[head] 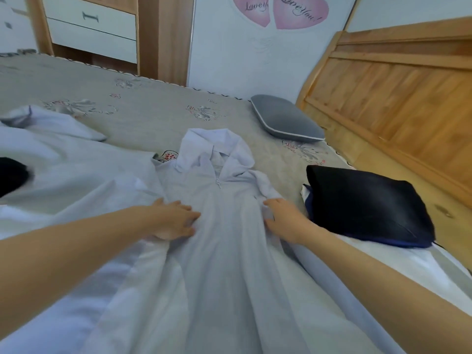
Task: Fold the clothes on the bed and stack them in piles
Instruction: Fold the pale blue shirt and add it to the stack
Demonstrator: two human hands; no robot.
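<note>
I am at a bed covered with a grey sheet printed with small flowers, pushed against a pale wall that carries two pink heart stickers. My left hand lies on the left side of a pale lilac hooded garment, fingers bent and bunching a fold of the cloth under the palm. My right hand rests on the garment's right edge, near the shoulder; its fingers are curled into the fabric there, gripping the edge. The garment is spread front-up down the middle of the bed between my arms, zip pull at the chest, its hood flat at the far end and its hem running out of view towards me.

Left of it, touching and partly under its side, lies more pale clothing in a loose heap, with something black at the frame's edge. Just right of my right hand sits a folded black item with a navy edge, on top of white fabric. Beyond that a grey pillow lies by the wooden headboard. A wooden cabinet with white drawers stands past the far edge of the bed.
</note>
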